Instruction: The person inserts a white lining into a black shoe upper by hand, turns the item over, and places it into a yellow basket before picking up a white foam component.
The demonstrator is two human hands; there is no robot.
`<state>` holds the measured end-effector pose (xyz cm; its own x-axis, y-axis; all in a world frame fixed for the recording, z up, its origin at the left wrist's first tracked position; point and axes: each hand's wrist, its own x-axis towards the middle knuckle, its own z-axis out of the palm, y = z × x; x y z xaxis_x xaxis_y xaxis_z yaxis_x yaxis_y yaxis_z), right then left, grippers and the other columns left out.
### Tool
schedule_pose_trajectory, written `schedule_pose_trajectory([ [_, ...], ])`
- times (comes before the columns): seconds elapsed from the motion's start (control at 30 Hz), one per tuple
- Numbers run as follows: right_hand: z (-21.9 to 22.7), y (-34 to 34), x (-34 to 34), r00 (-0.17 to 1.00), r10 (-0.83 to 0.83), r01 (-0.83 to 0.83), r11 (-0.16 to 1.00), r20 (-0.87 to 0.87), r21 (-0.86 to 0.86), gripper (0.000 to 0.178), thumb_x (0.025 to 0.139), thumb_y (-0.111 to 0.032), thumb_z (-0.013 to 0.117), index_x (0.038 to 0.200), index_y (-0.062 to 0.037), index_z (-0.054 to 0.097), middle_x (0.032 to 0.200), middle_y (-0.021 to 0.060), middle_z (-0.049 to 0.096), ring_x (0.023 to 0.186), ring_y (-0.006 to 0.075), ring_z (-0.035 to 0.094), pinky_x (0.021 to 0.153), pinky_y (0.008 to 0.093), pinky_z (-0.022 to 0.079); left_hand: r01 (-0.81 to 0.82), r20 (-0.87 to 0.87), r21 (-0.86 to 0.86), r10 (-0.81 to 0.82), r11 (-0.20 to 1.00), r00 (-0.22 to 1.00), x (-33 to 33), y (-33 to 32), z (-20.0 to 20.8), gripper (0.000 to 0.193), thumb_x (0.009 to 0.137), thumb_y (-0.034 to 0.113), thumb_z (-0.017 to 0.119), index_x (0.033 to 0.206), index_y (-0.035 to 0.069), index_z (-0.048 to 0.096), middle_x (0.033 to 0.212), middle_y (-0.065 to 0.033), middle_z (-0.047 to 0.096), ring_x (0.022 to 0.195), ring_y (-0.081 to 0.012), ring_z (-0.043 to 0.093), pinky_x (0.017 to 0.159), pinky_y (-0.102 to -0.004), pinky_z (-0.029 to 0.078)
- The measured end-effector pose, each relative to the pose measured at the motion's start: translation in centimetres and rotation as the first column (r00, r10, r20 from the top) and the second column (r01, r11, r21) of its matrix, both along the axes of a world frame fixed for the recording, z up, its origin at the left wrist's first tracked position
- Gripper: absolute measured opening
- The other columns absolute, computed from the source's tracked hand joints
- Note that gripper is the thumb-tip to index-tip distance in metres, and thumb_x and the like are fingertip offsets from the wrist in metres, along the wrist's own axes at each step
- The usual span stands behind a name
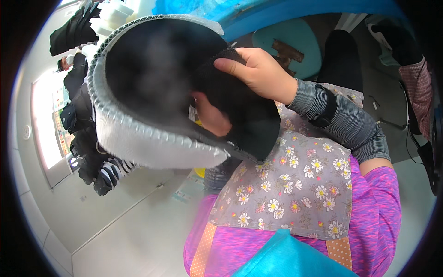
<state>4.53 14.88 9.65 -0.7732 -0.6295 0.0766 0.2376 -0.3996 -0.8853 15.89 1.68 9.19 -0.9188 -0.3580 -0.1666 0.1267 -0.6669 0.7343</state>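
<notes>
My right hand is closed over the top edge of a black knitted fabric piece, thumb pointing left across the cloth and fingers wrapped round the far side, out of sight. My left hand sits just below it, partly tucked under the same black fabric, so I can see its curled back but cannot tell how firmly its fingers are pinching. The fabric is held up close to the camera, near the centre of the view, and it meets the inside of a large rounded item, dark within and edged by a thick white ribbed rim, which fills the upper left; it is blurred, so its exact kind is unclear. Both forearms wear grey striped sleeves. Below the hands lies a grey apron with white daisies over purple clothing, with something bright blue at the near edge. To do this well, I judge both hands should keep the cloth taut and aligned with the rim, shifting the grip in small steps. Far left, dark garments hang in a cluster; a teal chair seat lies at the far right.
</notes>
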Motion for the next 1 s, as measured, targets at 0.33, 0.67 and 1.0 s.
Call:
schedule_pose_trajectory([
  [0.33, 1.8, -0.9, 1.3, 0.896, -0.325, 0.366, 0.926, -0.302, 0.090, 0.055, 0.075, -0.029, 0.083, 0.112, 0.0051, 0.063, 0.099, 0.0218, 0.069, 0.090, 0.0342, 0.069, 0.078, 0.0359, 0.053, -0.191, 0.166, -0.302, 0.249, 0.934, 0.954, -1.1, 0.2, 2.5, 0.053, 0.102, 0.043, 0.047, 0.140, 0.006, 0.044, 0.135, -0.0113, 0.054, 0.122, -0.0260, 0.054, 0.106, -0.0397, 0.041],
  [0.67, 2.2, -0.4, 0.7, 0.945, -0.282, 0.292, 0.956, -0.164, 0.039, 0.036, 0.084, -0.027, 0.075, 0.102, 0.0028, 0.069, 0.087, 0.0179, 0.072, 0.079, 0.0255, 0.070, 0.072, 0.0321, 0.053, -0.117, 0.162, -0.269, 0.165, 0.956, 0.973, -0.9, 0.6, 2.0, 0.056, 0.103, 0.042, 0.046, 0.146, 0.007, 0.038, 0.146, -0.0101, 0.045, 0.133, -0.0256, 0.044, 0.112, -0.0396, 0.034],
  [1.0, 0.4, -0.4, 1.3, 0.967, -0.045, 0.069, 0.994, -0.251, 0.087, 0.032, 0.082, -0.026, 0.075, 0.098, 0.0016, 0.068, 0.088, 0.0196, 0.070, 0.083, 0.0323, 0.069, 0.075, 0.0351, 0.053, -0.054, 0.105, -0.240, 0.081, 0.969, 0.991, -0.8, -0.3, 2.0, 0.057, 0.100, 0.043, 0.051, 0.140, 0.002, 0.045, 0.141, -0.0130, 0.050, 0.127, -0.0266, 0.049, 0.108, -0.0403, 0.037],
])
